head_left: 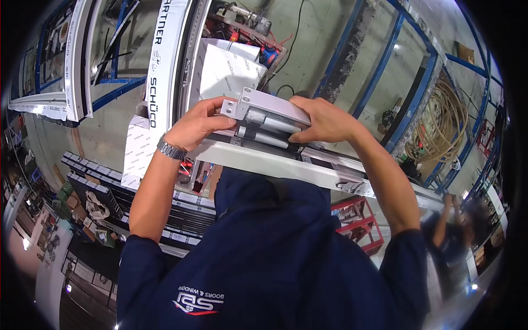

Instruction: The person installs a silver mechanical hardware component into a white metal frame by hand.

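A silver-grey door hinge with a flat drilled plate and round barrels is held between my two hands, over a white aluminium profile. My left hand, a metal watch on its wrist, pinches the drilled end with thumb and fingers. On the opposite end, my right hand is wrapped round the hinge, its thumb low near the barrels. The profile runs crosswise just in front of my body, and the hinge overlaps its far edge in this view. Some fingertips are hidden behind the hinge.
Beyond my left hand stands a white printed carton, near a tool tray. A long film-wrapped profile rises at left. Blue metal racks and a coiled hose lie right. Another person is at far right.
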### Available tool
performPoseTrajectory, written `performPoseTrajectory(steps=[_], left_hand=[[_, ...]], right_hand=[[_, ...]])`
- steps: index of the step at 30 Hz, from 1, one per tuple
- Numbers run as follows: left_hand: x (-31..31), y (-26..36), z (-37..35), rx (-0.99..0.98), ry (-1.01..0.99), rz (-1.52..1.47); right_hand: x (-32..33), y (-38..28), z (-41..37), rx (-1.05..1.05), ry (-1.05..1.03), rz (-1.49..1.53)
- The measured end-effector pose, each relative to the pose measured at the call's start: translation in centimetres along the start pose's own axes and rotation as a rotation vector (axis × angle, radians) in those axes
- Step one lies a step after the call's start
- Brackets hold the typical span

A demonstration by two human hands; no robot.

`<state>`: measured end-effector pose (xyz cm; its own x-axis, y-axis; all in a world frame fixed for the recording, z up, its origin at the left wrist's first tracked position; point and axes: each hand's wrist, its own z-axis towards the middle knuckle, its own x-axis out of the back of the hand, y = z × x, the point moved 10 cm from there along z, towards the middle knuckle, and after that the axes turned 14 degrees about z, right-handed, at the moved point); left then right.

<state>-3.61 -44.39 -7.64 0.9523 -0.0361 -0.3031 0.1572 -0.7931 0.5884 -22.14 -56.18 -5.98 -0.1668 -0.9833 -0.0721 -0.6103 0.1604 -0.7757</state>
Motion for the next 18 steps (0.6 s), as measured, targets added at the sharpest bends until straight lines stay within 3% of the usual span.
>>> performPoseTrajectory(steps=[6,15,18], left_hand=[[0.0,-1.2,0.3,0.047,0.017,0.038],[0.6,-2.5,0.9,0.167,-0.051,0.361],[-0.4,-1.6,1.0,0.135,-0.084,0.279]], right_hand=[[-0.3,1.4,1.0,-0.004,-0.049,0.024],[-1.2,2.7,1.0,-0.096,-0.117,0.046],[-1.5,3.0,0.6,-0.068,-0.079,0.027]])
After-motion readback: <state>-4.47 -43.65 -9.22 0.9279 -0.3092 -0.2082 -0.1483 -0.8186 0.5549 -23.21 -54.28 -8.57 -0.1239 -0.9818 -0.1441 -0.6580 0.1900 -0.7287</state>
